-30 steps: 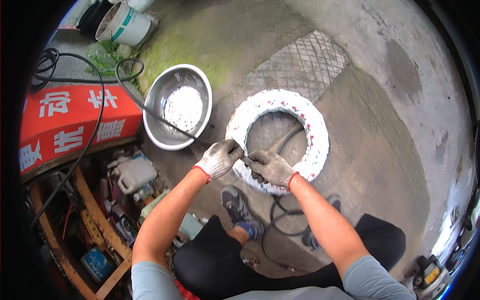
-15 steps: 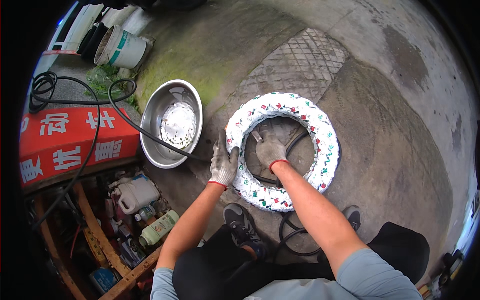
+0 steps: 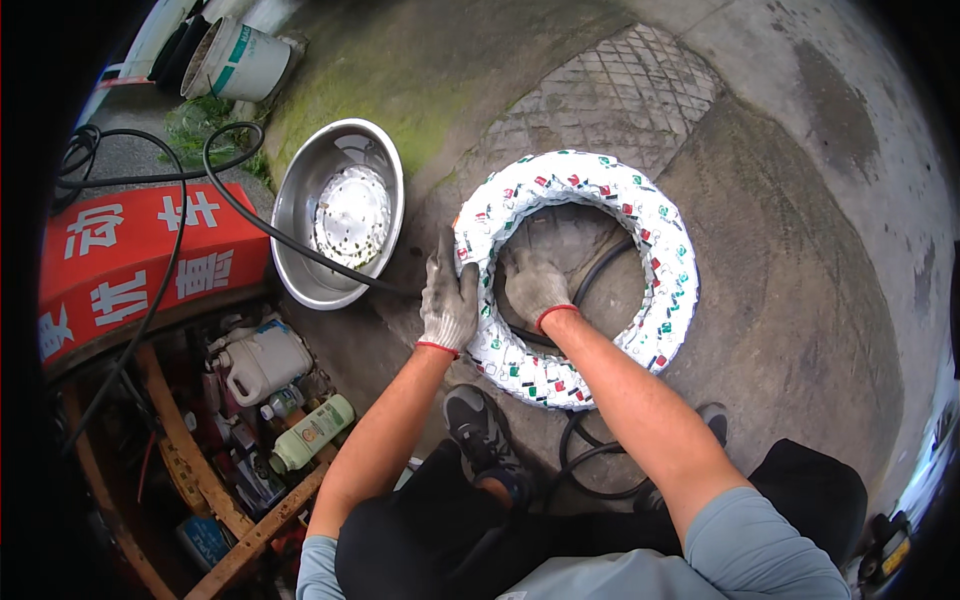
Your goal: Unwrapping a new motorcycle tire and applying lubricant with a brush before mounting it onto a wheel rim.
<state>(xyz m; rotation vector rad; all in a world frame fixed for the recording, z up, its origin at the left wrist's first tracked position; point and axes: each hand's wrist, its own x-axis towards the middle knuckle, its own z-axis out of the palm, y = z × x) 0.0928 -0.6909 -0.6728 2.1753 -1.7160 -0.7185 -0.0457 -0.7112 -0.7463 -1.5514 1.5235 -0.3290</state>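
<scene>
Both hands shifted onto wrapped tyre (image 3: 640, 330); right hand (image 3: 533, 285) fingertips hidden inside.

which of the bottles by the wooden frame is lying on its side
The green bottle with the pale label lies on its side against the wooden frame. The white jug and the small clear bottle above it stand more upright.

Outdoor repair workshop | concrete ground (image 3: 800, 300) | wrapped tyre (image 3: 660, 240) | fluid jugs (image 3: 262, 362) | hose (image 3: 250, 215)
</scene>
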